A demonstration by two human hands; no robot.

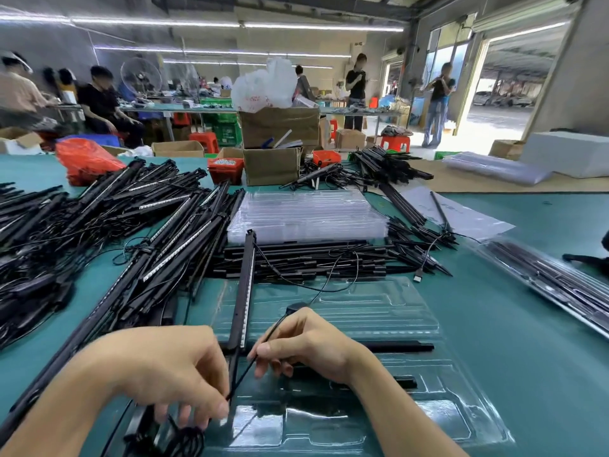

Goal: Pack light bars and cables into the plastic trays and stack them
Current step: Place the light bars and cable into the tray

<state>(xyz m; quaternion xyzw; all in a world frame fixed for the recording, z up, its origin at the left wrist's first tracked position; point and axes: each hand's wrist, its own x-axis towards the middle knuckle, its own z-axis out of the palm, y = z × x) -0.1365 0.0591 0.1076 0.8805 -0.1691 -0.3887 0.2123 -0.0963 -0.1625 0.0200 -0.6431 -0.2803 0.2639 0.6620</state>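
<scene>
A person works at a green bench [527, 324]. The left hand [171, 371] has its grip pinched on a thin black cable [245, 374], and the right hand [306, 344] pinches the same cable farther along. A black light bar [243, 291] lies slanted across the clear plastic tray [379, 311] just beyond both hands. Behind it sits a stack of empty trays [306, 216], with loose light bars [108, 219] heaped to the left.

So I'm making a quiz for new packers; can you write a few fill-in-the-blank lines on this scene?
1. Both hands pinch a thin black ____.
2. The clear tray in front lies on a ____ mat.
3. The stack of empty trays is made of clear ____.
4. The light bar is coloured ____.

Missing: cable; green; plastic; black
</scene>
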